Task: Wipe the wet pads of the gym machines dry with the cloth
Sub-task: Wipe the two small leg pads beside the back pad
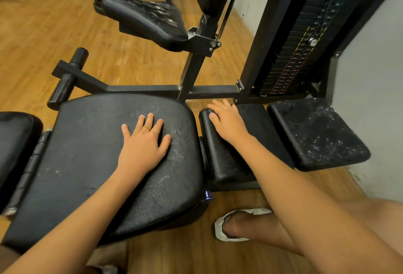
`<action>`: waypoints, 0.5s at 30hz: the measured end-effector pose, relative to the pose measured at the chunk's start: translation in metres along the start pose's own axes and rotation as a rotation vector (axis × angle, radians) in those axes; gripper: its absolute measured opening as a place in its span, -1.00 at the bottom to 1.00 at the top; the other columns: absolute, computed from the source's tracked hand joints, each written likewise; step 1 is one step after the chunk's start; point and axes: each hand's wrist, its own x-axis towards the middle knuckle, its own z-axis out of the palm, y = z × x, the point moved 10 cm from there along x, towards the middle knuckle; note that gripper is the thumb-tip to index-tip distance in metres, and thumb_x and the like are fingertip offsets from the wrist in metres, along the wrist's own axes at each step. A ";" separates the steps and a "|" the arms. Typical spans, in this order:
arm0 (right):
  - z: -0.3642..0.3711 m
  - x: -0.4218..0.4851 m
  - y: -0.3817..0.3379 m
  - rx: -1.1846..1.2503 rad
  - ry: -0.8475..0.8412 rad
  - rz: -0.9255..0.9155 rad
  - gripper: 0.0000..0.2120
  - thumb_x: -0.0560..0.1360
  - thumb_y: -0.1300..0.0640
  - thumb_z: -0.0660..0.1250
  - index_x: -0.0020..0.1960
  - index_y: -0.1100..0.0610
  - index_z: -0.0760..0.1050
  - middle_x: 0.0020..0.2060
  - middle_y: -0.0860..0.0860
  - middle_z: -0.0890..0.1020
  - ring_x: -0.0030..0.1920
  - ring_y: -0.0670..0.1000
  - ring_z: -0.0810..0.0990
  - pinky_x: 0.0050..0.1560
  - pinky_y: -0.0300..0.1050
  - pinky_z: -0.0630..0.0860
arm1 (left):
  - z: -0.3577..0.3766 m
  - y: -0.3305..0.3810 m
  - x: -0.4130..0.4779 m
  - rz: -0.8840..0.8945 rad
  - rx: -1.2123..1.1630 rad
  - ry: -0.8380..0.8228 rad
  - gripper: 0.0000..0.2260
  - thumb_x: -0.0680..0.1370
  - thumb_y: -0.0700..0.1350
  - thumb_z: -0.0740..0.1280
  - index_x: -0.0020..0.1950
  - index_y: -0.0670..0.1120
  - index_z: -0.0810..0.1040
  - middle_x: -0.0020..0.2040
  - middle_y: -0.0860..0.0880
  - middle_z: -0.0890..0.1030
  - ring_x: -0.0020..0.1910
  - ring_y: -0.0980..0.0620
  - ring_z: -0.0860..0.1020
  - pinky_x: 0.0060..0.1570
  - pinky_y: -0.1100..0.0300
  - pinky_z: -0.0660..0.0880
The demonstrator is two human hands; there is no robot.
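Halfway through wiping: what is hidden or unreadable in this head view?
All head view.
1. Cloth: none clearly shows; anything under the right hand on the narrow black vinyl pad is covered by the palm.
2. Large black vinyl seat pad: patch beneath the left hand hidden.
3. Black pad at far left: cut by frame edge.
4. Black weight stack: numbers too small.

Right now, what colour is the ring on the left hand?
The ring is gold; head view.
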 end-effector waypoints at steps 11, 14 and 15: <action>0.001 -0.135 -0.018 0.054 -0.025 -0.118 -0.62 0.66 0.00 0.13 0.46 -0.05 0.34 0.47 -0.13 0.33 0.52 -0.11 0.15 0.49 -0.14 0.01 | -0.003 0.004 -0.006 0.037 0.008 -0.022 -0.56 0.64 0.13 0.07 0.44 -0.07 0.36 0.50 -0.13 0.31 0.48 -0.15 0.21 0.33 -0.34 0.20; -0.014 -0.154 0.003 0.043 0.132 -0.048 -0.66 0.65 0.05 0.15 0.42 -0.03 0.41 0.43 -0.10 0.41 0.49 -0.09 0.24 0.48 -0.13 0.07 | -0.004 0.009 -0.013 0.065 0.024 -0.040 -0.55 0.65 0.11 0.07 0.44 -0.09 0.37 0.49 -0.15 0.32 0.46 -0.17 0.23 0.32 -0.34 0.23; -0.021 -0.161 0.015 0.054 0.228 0.000 -0.67 0.65 0.08 0.16 0.39 0.00 0.44 0.41 -0.08 0.43 0.48 -0.07 0.26 0.49 -0.12 0.08 | -0.003 0.011 -0.017 0.082 0.023 -0.048 -0.55 0.65 0.11 0.08 0.46 -0.08 0.36 0.50 -0.16 0.32 0.47 -0.18 0.23 0.32 -0.33 0.23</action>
